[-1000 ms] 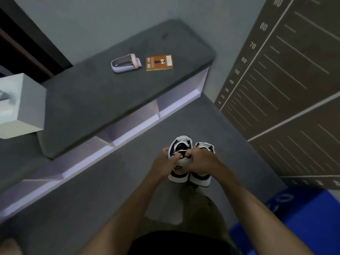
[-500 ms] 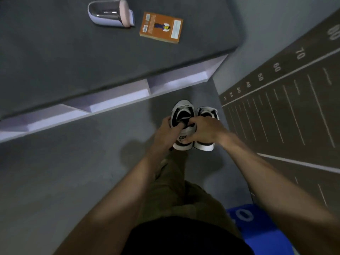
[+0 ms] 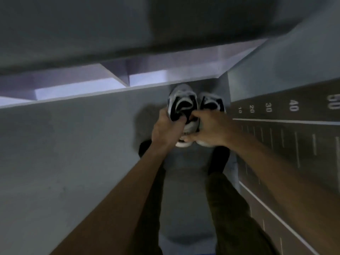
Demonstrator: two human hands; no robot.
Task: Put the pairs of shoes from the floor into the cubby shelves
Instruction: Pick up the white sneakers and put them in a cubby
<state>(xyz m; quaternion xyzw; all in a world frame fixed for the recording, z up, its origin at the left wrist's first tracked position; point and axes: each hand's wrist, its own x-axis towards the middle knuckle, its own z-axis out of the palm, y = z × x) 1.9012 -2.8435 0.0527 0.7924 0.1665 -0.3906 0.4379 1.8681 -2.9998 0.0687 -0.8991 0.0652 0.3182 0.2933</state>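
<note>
I hold a pair of white and black sneakers side by side, toes pointing toward the shelf. My left hand [image 3: 166, 130] grips the left sneaker [image 3: 182, 102] at its opening. My right hand [image 3: 209, 128] grips the right sneaker [image 3: 211, 103] at its heel. The pair hangs above the grey floor, just in front of the rightmost cubby [image 3: 165, 74] of the low white cubby shelf [image 3: 82, 89]. The shelf's openings show only partly from above, and what is inside them is hidden.
A dark grey cushion top [image 3: 110, 30] covers the shelf. A brown wall panel with a printed height scale [image 3: 287, 126] runs along the right. My legs in dark trousers [image 3: 230, 208] stand below on the grey floor [image 3: 64, 153].
I have stepped closer to the shelf with the sneakers held out; the view has tipped down, so the book and the case on the cushion are out of sight.
</note>
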